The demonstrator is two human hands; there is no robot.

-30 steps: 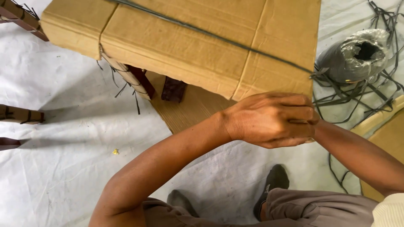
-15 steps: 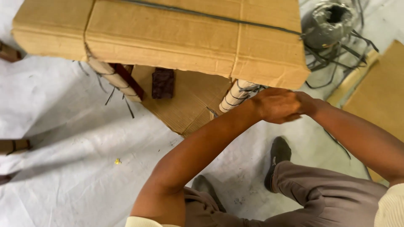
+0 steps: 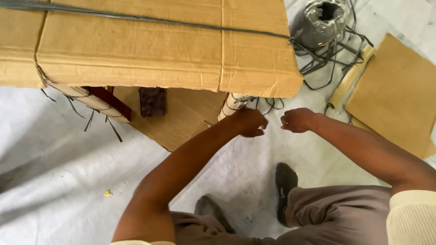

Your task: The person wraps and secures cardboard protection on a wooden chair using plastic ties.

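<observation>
Cardboard wrapping (image 3: 150, 50) is covering the top of a piece of furniture, and a dark cord (image 3: 136, 19) is running across it from the left edge to the right corner. Below that corner, a paper-wrapped leg (image 3: 230, 105) is sticking out, with loose ends of cord hanging around it. The left hand (image 3: 249, 121) is sitting right at the foot of this leg, fingers curled together into a loose fist, seemingly pinching a strand of the cord, though the strand itself is too thin to tell for sure. The right hand (image 3: 297, 120) is hovering just beside it, slightly apart, also curled closed with fingertips drawn together; whether it is gripping cord I cannot tell. Another wrapped leg (image 3: 86, 97) is showing under the left side, next to a bare dark wooden part (image 3: 152, 100). A flat sheet of cardboard (image 3: 177, 122) is lying on the floor beneath. At the upper right, a grey spool of cord (image 3: 318, 22) is standing on the white floor sheet (image 3: 59, 154), with tangled loops spilling around it. More flat cardboard pieces (image 3: 395, 86) are lying to the right. The person's dark shoes (image 3: 286, 181) are resting on the floor sheet below the hands.
</observation>
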